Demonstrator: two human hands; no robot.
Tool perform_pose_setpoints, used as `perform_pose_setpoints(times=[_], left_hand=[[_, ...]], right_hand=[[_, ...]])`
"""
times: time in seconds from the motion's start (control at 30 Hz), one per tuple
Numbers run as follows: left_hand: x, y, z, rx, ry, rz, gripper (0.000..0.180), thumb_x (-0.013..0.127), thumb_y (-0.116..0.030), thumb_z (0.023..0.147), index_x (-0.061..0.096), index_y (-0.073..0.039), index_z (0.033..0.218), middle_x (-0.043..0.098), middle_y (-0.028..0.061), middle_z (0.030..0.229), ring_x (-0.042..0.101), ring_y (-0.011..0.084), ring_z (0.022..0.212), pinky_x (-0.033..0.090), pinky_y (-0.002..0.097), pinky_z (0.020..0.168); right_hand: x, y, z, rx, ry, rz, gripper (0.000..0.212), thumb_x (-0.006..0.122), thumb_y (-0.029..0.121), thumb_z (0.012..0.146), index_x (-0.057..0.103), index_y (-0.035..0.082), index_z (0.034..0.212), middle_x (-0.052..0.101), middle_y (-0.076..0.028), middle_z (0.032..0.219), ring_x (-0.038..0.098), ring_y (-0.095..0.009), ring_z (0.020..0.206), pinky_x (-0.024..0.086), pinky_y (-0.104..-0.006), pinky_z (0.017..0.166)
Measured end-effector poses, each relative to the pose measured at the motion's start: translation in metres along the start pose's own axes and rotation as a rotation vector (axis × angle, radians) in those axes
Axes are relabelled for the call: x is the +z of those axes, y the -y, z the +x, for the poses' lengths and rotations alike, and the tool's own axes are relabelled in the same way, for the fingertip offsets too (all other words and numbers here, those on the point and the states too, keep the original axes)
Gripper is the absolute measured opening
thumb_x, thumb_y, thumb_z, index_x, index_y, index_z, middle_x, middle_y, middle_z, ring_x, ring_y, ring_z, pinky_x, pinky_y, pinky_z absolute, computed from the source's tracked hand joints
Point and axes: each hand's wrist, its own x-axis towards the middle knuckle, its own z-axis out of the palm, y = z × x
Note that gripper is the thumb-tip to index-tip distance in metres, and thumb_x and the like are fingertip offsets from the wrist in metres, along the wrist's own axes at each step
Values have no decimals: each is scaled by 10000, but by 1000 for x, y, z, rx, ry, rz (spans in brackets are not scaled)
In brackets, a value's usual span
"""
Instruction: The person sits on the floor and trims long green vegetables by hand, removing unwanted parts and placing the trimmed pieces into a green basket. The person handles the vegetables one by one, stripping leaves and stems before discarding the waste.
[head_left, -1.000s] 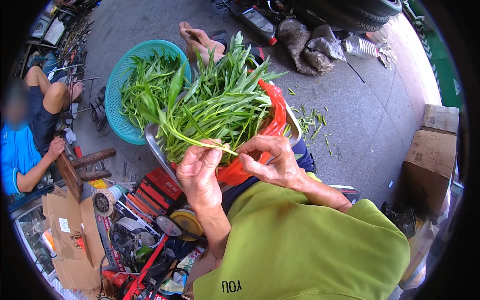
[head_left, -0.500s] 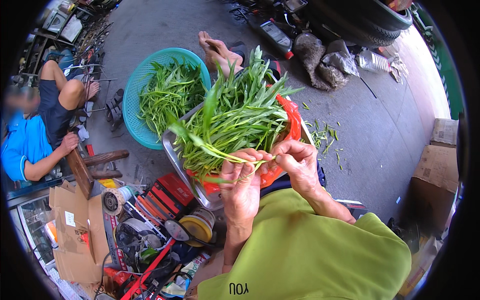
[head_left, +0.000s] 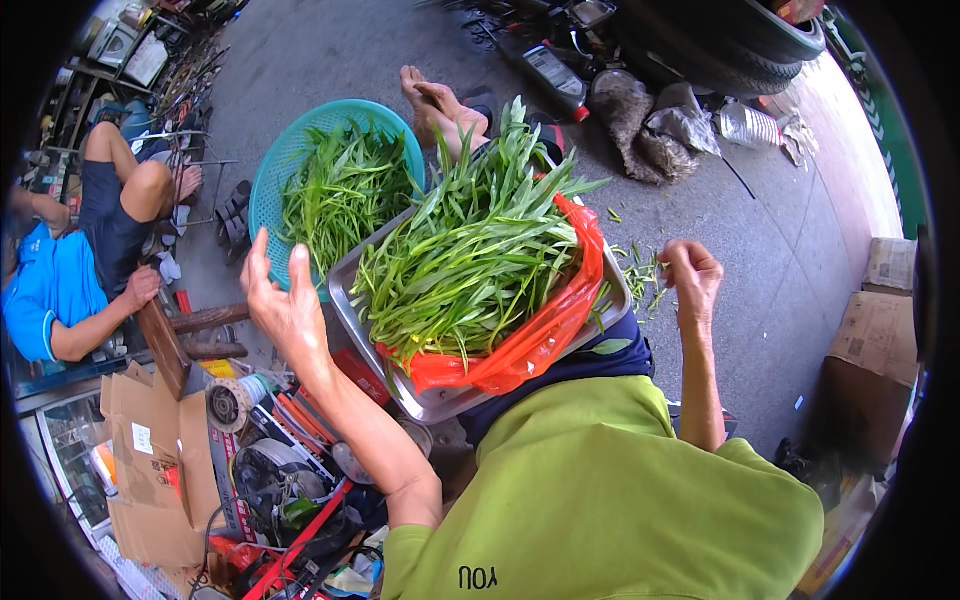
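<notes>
grey concrete floor (head_left: pixel 760 260), cluttered workshop. long leafy greens (head_left: pixel 470 260) heap on a red bag in a steel tray (head_left: pixel 400 385); left hand (head_left: pixel 280 305) fingers spread, empty, beside it; right hand (head_left: pixel 690 275) fingers curled, contents unclear.

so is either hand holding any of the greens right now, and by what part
The left hand is open and empty, beside the teal basket. The right hand is loosely closed, out past the tray; whether it pinches a scrap cannot be told.

Long green leafy stalks (head_left: pixel 470 265) lying heaped on red plastic bag (head_left: pixel 540 335) inside metal tray (head_left: pixel 420 395), sitting between left hand (head_left: pixel 285 310) and right hand (head_left: pixel 692 275).
</notes>
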Motion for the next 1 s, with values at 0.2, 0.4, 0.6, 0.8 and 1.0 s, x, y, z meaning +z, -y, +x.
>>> perform_pose_setpoints(times=[0.2, 0.4, 0.6, 0.8, 1.0], left_hand=[[18, -18, -53, 163, 472, -54, 203, 670, -34, 738, 682, -4, 938, 657, 117, 882, 619, 241, 802, 478, 345, 769], [28, -32, -78, 280, 401, 78, 168, 679, 11, 704, 678, 11, 872, 608, 103, 771, 572, 253, 764, 441, 351, 718], [0, -45, -76, 216, 401, -152, 153, 688, 50, 699, 686, -2, 843, 596, 74, 771, 557, 215, 738, 435, 309, 673], [-29, -52, -73, 173, 589, -426, 181, 702, 52, 712, 681, 9, 886, 635, 93, 801, 597, 149, 708, 469, 253, 647], [-25, -20, -73, -250, 541, -502, 224, 647, -46, 843, 640, 3, 1062, 654, 67, 841, 594, 107, 747, 478, 227, 701]], right_hand=[[6, -30, -7, -102, 106, -748, 278, 663, 220, 736, 680, 57, 961, 607, -124, 1163, 627, -231, 702, 500, -356, 733], [20, -4, -12, -217, 133, -589, 256, 666, 186, 756, 667, 26, 956, 598, -136, 1168, 625, -203, 625, 513, -329, 652], [37, 34, -30, -456, 236, -350, 131, 641, 96, 807, 662, -12, 878, 651, -115, 992, 633, -163, 625, 502, -267, 551], [61, 69, -58, -616, 423, -179, 68, 649, 36, 796, 650, -14, 841, 664, -93, 882, 634, -158, 654, 502, -261, 544], [76, 66, -70, -677, 571, -233, 79, 664, 48, 772, 646, -2, 831, 656, -104, 878, 650, -257, 703, 522, -325, 609]])
